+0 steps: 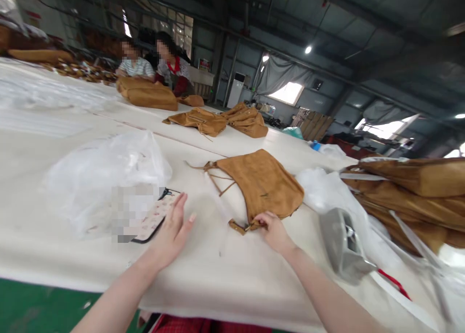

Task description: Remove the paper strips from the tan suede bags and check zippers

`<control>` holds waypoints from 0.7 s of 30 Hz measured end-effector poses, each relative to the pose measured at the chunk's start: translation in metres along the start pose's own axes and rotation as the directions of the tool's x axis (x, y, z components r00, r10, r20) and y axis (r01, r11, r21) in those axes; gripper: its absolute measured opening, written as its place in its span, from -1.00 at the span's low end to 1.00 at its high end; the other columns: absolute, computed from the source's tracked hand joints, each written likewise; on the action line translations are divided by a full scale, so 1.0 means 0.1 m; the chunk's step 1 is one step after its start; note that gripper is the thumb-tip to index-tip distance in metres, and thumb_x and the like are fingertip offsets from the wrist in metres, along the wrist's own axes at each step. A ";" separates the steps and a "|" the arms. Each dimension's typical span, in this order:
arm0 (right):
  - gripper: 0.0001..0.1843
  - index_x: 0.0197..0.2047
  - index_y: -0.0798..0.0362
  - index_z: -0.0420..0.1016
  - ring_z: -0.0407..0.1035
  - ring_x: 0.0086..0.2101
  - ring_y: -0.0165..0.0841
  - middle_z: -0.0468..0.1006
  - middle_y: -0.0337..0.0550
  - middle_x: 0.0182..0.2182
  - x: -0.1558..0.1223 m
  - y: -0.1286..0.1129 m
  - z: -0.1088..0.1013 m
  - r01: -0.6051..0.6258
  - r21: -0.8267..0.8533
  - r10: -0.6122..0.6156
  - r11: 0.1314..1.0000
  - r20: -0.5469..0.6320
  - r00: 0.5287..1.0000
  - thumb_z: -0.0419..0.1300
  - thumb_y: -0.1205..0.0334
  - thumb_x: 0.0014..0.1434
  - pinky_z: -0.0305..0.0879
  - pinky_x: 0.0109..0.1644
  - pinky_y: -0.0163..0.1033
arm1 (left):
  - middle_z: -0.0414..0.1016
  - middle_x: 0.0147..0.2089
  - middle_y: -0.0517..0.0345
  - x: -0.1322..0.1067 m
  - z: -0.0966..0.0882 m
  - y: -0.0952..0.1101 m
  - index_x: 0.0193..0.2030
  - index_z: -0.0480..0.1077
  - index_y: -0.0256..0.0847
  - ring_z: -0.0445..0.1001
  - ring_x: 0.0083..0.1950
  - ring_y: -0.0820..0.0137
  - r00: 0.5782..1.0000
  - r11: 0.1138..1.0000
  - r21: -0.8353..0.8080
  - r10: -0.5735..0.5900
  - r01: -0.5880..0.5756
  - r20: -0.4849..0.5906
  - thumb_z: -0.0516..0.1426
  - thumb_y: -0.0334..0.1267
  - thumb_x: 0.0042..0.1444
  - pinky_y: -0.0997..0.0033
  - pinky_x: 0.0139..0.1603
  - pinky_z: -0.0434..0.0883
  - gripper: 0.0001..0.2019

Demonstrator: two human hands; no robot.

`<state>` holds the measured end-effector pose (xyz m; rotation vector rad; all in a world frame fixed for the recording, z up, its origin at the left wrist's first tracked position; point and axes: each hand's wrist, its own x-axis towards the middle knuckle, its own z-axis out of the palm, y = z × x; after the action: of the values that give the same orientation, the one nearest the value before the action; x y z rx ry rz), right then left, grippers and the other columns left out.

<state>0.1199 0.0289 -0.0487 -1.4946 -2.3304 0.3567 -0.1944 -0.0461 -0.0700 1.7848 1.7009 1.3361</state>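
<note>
A brown leather bag (269, 182) with thin cords and a strap lies flat on the white table (203, 265). My right hand (274, 232) pinches the bag at its near lower corner, beside a short strap with a metal fitting. My left hand (174, 231) is open, fingers stretched and thumb apart, at the edge of a phone in a patterned case (158, 219). Whether it touches the phone I cannot tell. Just behind the phone sits a crumpled clear plastic bag (109, 178).
A grey holder (343, 245) with a red cord stands at the right, near white plastic and a pile of brown leather bags (410, 197). More brown pieces (218, 122) lie farther back. Two people (152, 69) are across the table.
</note>
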 end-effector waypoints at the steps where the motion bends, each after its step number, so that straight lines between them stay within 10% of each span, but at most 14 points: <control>1: -0.55 -0.31 0.00 0.53 0.39 -0.24 -0.33 0.50 -0.22 -0.37 -0.23 0.01 -0.05 0.014 0.015 -0.014 1.000 0.001 1.000 0.04 0.64 -0.19 0.28 -0.02 -0.21 | -0.14 0.46 -0.12 -0.01 0.01 -0.01 0.41 -0.14 -0.26 -0.18 0.47 0.16 1.000 1.000 0.000 0.011 -0.011 -0.012 -0.14 0.06 0.28 -0.02 0.44 -0.12 -0.33; 6: -0.61 -0.49 -0.05 0.54 0.44 -0.33 -0.37 0.50 -0.29 -0.47 -1.26 0.24 -0.47 0.073 0.090 -0.077 0.993 0.039 0.996 0.01 0.59 -0.19 0.09 0.24 -0.05 | -0.13 0.46 -0.08 -0.03 -0.04 0.00 0.40 -0.12 -0.25 -0.18 0.47 0.13 0.998 0.996 -0.083 -0.044 0.040 -0.052 -0.18 0.13 0.27 -0.02 0.44 -0.16 -0.32; 11: -0.63 -0.62 -0.06 0.54 0.50 -0.32 -0.26 0.58 -0.14 -0.37 -1.83 0.65 -0.86 -0.112 0.045 0.111 0.993 0.025 0.994 -0.04 0.47 -0.17 0.40 -0.16 -0.11 | 0.16 0.34 -0.18 -0.06 -0.04 0.16 0.33 0.01 -0.29 0.25 0.29 0.05 0.986 0.982 -0.085 -0.165 0.166 0.022 0.00 0.17 0.15 0.00 0.25 0.30 -0.25; 16: -0.69 -0.30 -0.12 0.61 0.50 -0.14 -0.16 0.58 -0.10 -0.12 -1.72 0.65 -0.80 -0.077 -0.091 0.058 0.993 -0.196 0.979 0.03 0.25 0.04 0.45 -0.06 -0.06 | 0.45 0.10 -0.12 -0.28 0.08 0.37 0.28 0.09 -0.24 0.52 -0.06 0.21 0.951 0.998 -0.044 -0.028 0.044 0.307 0.06 -0.04 0.16 0.14 0.04 0.45 -0.41; 21: -0.38 0.17 -0.18 0.38 0.30 0.11 0.08 0.31 -0.06 0.23 -1.35 0.58 -0.16 0.137 -0.197 -0.187 0.971 -0.265 0.946 0.19 -0.12 0.03 0.22 0.17 0.24 | 0.46 0.04 -0.16 -0.61 0.04 0.67 0.21 0.21 -0.25 0.46 0.03 0.09 0.948 0.993 0.102 -0.094 0.066 0.305 0.21 -0.13 0.00 0.12 0.08 0.40 -0.38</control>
<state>0.2258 -0.0698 -0.0774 -1.3151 -2.2783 -0.1047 -0.1426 -0.1155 -0.0441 1.8388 1.6610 0.9010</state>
